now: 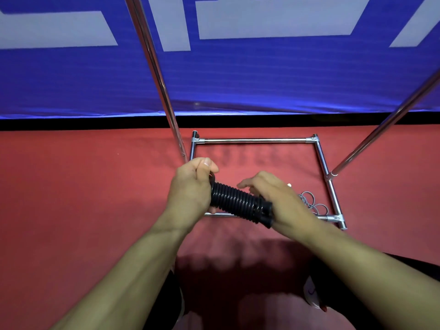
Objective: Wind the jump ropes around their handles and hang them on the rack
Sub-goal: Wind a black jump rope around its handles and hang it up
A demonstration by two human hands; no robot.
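Two hands on black wound rope [240,202], left hand [190,189] grip closed on its end, right hand [273,196] fingers hidden

The blue banner [214,75] bears large pale characters, cropped and unreadable.

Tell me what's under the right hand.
Grey rope coils on the red floor inside the rack base; the right hand covers the rest.
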